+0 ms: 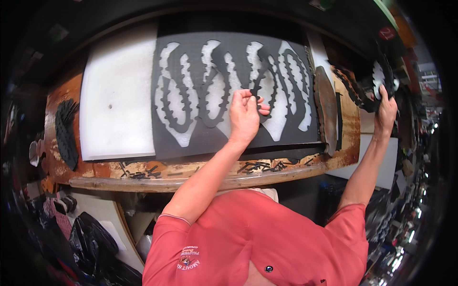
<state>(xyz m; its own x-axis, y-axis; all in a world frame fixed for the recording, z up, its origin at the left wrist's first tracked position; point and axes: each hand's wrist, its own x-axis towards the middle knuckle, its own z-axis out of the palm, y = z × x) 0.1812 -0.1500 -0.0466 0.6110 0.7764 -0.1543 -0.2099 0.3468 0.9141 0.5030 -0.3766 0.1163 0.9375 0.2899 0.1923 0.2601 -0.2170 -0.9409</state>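
Observation:
A dark grey sheet (171, 147) with several curved, notch-edged cut-outs lies on the work table, white surface showing through its holes. Over the middle of this sheet is my left hand (245, 117), its thumb and forefinger pinched on a thin black notched strip (255, 91). Whether that strip is still joined to the sheet, I cannot tell. Out at the far right, my right hand (386, 112) is raised and closed around a curved black piece with a toothed edge (390, 78). A pale area shows within its outline; its full shape is unclear.
A white board (119, 90) lies left of the sheet. A stack of black notched pieces (67, 133) is at the table's left end. Black scraps (260, 167) litter the wooden front edge (205, 183). A long brown piece (325, 112) lies right of the sheet.

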